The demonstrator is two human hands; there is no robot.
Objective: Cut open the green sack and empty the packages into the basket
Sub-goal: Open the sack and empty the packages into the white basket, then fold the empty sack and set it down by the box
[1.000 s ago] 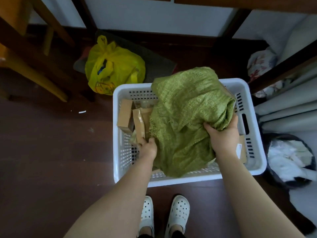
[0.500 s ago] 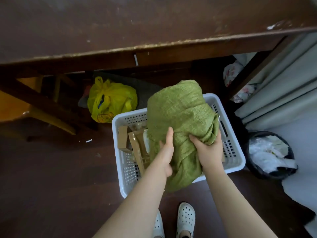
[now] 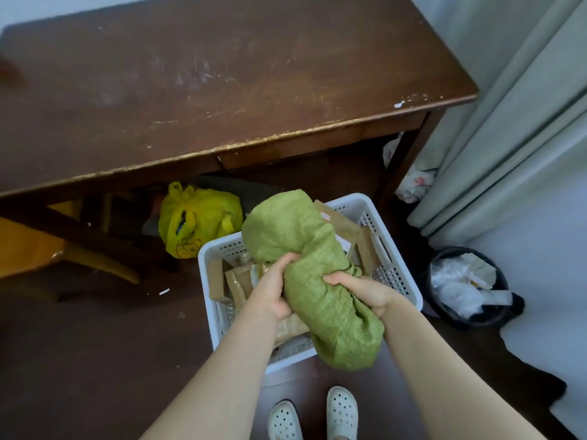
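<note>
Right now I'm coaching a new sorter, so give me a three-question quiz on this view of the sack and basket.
1. True or false: both hands grip the green sack.
2. What lies in the white basket under the sack? A) brown packages B) bottles C) shoes
3. Fill in: the yellow plastic bag sits on the floor under the ____.

Key:
1. True: the left hand and the right hand both clutch it around its middle.
2. A: brown packages.
3. The wooden table.
</note>
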